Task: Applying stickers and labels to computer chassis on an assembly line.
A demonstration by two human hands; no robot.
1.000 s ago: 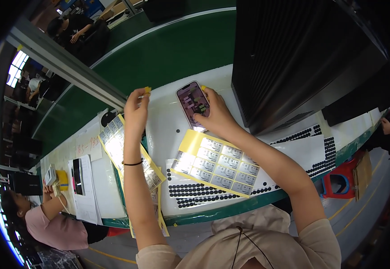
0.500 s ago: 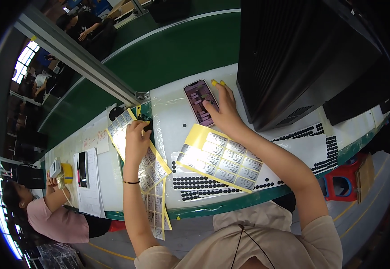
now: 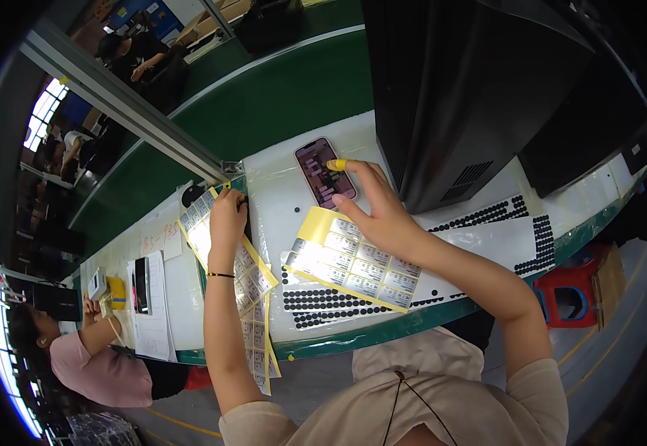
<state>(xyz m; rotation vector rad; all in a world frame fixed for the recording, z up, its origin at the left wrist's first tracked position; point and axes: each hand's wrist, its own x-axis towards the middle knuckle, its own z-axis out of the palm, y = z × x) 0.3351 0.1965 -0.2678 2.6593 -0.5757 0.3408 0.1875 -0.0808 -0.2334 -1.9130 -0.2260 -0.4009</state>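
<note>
My right hand hovers over or touches a phone with a lit screen on the white bench. Its thumb and a yellow-covered fingertip are spread apart over the screen, and the hand holds nothing. Beneath that hand and wrist lies a yellow-edged sheet of silver labels. My left hand is closed, its fingers curled down at the upper end of other silver label sheets. These hang partly over the bench's near edge. What the left fingertips grip, if anything, is hidden.
Sheets of round black pads lie under the labels. A large black cabinet-like case stands at right. A metal post rises behind my left hand. Papers with a dark phone lie left, near a seated co-worker. A red stool stands right.
My right hand has come back toward me, and its yellow-covered finger has bent from beyond the phone onto its screen. The left fingers have curled downward. The view has shifted slightly.
</note>
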